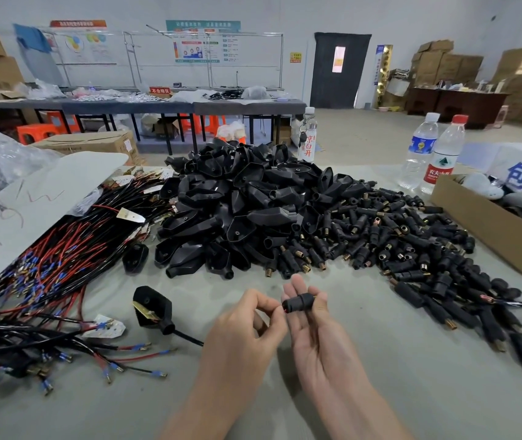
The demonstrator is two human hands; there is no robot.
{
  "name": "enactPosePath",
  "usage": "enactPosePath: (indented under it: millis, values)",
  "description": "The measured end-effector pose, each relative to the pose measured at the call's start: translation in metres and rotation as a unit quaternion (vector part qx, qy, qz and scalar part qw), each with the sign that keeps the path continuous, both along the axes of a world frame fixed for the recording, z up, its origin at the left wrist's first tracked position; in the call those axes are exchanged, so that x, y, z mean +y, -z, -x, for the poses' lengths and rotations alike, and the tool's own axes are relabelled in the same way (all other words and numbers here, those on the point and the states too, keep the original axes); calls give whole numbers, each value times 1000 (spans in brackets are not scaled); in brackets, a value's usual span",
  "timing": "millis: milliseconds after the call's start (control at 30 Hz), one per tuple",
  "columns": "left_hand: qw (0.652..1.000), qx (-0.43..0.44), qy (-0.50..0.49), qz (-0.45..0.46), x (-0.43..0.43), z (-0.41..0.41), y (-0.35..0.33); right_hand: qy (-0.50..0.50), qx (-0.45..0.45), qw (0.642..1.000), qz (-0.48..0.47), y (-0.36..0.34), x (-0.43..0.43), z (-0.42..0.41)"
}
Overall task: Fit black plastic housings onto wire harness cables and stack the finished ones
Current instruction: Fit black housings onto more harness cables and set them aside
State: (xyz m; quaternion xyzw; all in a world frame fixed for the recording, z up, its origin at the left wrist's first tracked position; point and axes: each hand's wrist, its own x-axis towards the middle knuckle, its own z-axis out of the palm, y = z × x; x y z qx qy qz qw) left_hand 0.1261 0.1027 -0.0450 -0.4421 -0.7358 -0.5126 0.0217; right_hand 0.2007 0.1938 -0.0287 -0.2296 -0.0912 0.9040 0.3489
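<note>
Judged light, rigid and smooth, the black barrel housing lies across the right hand fingers, clamped under the thumb; grip at its collar while the curled left hand fingertips pinch its end.

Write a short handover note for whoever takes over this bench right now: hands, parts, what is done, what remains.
Left hand: pinches the left end of a black cylindrical connector.
Right hand: palm up, holds that connector across its fingers.
Parts: heap of black housings mid-table; heap of connectors to its right; wire harnesses at left.
Done: one fitted housing on its cable lies left of the hands.
Left: most harnesses show no housing; both heaps are still large.
</note>
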Motion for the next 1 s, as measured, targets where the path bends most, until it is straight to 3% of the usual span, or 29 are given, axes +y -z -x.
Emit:
enactPosePath:
  millis: [100,267,467,667,767,1000]
  values:
    - [1000,-5,-8,-6,-1,4,-1,-25,15,1000,-7,0,-1,-2]
    - [995,-93,8,-27,0,10,-3,-41,38,998,-41,-4,0,-2]
    - [998,-67,10,7,-4,9,-1,-46,6,991,-125,-3,-5,-3]
    - [988,-152,18,-31,-2,9,-6,-43,-14,978,-202,-6,-8,-5]
    - [979,-192,33,-56,-1,9,-9,-46,-19,976,-212,-7,-3,-7]
    - [979,-190,-4,-73,-2,12,-6,-35,-51,975,-216,-7,5,-8]
